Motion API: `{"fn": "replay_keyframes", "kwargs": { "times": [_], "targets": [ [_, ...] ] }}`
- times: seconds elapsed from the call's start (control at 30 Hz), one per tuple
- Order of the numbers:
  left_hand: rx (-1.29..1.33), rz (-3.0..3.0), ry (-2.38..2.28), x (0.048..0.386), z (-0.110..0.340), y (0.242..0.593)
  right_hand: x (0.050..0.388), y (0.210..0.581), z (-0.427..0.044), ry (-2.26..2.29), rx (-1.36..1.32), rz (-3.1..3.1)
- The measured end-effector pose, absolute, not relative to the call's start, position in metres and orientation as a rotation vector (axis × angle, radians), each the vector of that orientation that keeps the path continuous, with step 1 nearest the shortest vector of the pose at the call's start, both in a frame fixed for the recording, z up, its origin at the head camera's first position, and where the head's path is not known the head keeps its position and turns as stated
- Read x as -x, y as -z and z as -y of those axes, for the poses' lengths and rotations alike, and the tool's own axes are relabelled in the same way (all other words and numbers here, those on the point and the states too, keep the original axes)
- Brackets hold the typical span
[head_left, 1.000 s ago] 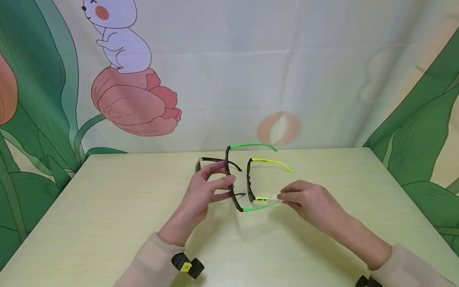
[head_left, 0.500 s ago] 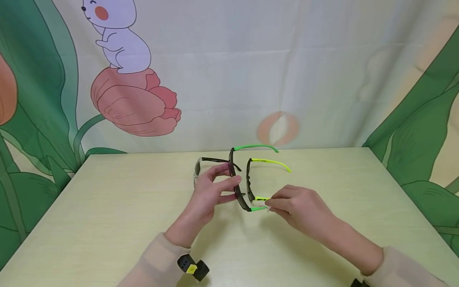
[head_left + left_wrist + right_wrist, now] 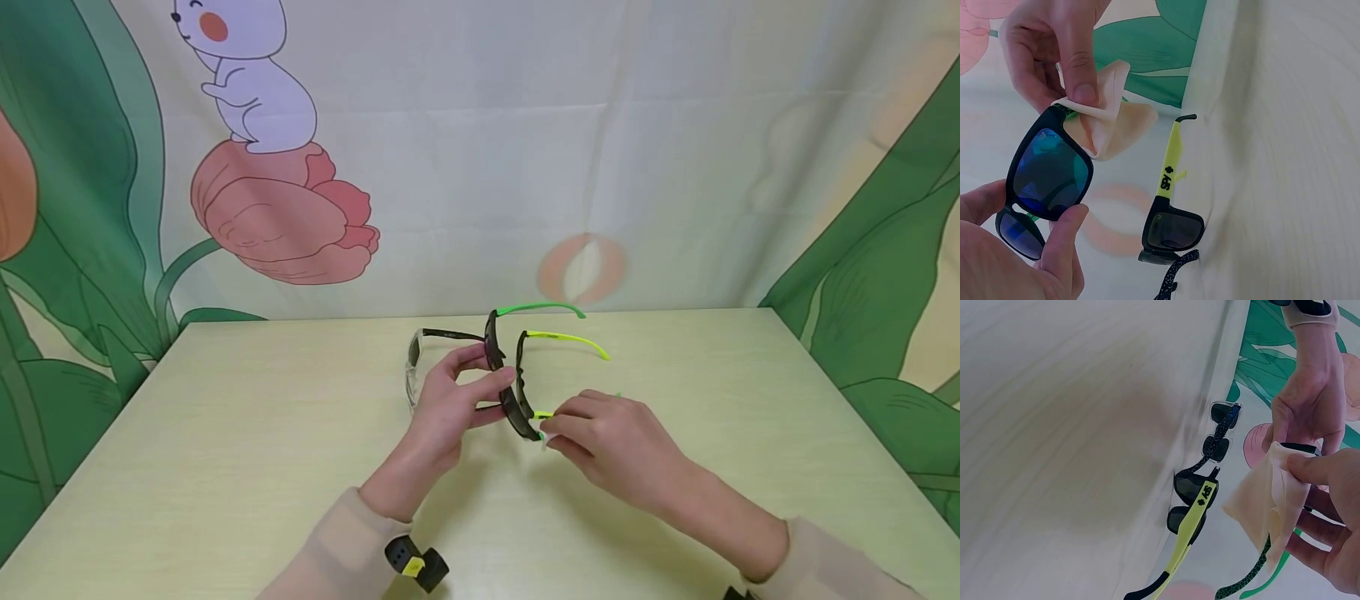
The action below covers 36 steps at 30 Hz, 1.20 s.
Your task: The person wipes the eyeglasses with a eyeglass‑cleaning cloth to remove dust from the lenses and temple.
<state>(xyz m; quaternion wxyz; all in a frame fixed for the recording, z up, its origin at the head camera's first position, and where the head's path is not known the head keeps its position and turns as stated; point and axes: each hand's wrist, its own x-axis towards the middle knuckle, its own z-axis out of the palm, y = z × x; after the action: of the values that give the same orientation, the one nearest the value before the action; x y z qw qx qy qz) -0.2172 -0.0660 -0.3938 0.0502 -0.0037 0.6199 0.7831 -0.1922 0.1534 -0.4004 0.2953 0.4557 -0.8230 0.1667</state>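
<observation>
My left hand holds black-framed sunglasses with green temples above the table, fingers and thumb on the frame's edges. In the left wrist view their lenses reflect blue. My right hand pinches a pale, thin cloth folded over the near temple, close to the hinge. Most of that temple is hidden by the cloth and fingers in the head view. The right wrist view shows its dark patterned end coming out below the cloth.
Behind the held pair, black sunglasses with yellow temples stand unfolded on the table. Left of them lie clear-framed sunglasses with dark temples, partly hidden by my left hand. A printed curtain hangs along the table's back edge.
My right hand has slid the cloth leftward along the near green temple, from its tip toward the hinge. My left hand has shifted slightly right with the sunglasses, tilting them a little.
</observation>
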Motion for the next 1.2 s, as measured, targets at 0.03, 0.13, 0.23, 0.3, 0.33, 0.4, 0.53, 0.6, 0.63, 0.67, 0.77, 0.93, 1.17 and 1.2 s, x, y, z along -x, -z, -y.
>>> {"fn": "replay_keyframes", "kwargs": {
  "times": [0.03, 0.13, 0.23, 0.3, 0.33, 0.4, 0.53, 0.6, 0.63, 0.67, 0.77, 0.93, 1.17, 1.2],
  "targets": [
    [0.009, -1.889, -2.384, 0.217, 0.066, 0.394, 0.192, 0.4, -0.153, -0.443, -1.211, 2.197],
    [0.006, -1.896, -2.377, 0.217, 0.067, 0.394, 0.192, 0.4, -0.154, -0.443, -1.208, 2.22],
    [0.007, -1.898, -2.373, 0.217, 0.067, 0.394, 0.192, 0.4, -0.154, -0.442, -1.207, 2.234],
    [0.009, -1.897, -2.373, 0.218, 0.067, 0.394, 0.193, 0.4, -0.155, -0.441, -1.208, 2.244],
    [0.01, -1.896, -2.374, 0.218, 0.068, 0.394, 0.193, 0.401, -0.156, -0.441, -1.207, 2.249],
    [0.01, -1.894, -2.375, 0.218, 0.068, 0.394, 0.193, 0.401, -0.159, -0.441, -1.199, 2.268],
    [0.01, -1.899, -2.366, 0.218, 0.07, 0.394, 0.194, 0.401, -0.165, -0.438, -1.166, 2.296],
    [0.012, -1.905, -2.358, 0.219, 0.071, 0.394, 0.195, 0.402, -0.168, -0.434, -1.153, 2.306],
    [0.013, -1.908, -2.354, 0.219, 0.072, 0.394, 0.195, 0.402, -0.169, -0.432, -1.145, 2.31],
    [0.013, -1.911, -2.35, 0.219, 0.072, 0.394, 0.195, 0.402, -0.171, -0.43, -1.137, 2.314],
    [0.019, -1.913, -2.342, 0.219, 0.074, 0.393, 0.196, 0.401, -0.176, -0.424, -1.121, 2.324],
    [0.002, -1.902, -2.344, 0.22, 0.077, 0.391, 0.197, 0.398, -0.184, -0.435, -1.096, 2.342],
    [-0.018, -1.9, -2.321, 0.221, 0.083, 0.392, 0.201, 0.4, -0.194, -0.451, -1.084, 2.369],
    [-0.021, -1.898, -2.315, 0.222, 0.084, 0.392, 0.202, 0.4, -0.196, -0.45, -1.082, 2.368]
  ]
}}
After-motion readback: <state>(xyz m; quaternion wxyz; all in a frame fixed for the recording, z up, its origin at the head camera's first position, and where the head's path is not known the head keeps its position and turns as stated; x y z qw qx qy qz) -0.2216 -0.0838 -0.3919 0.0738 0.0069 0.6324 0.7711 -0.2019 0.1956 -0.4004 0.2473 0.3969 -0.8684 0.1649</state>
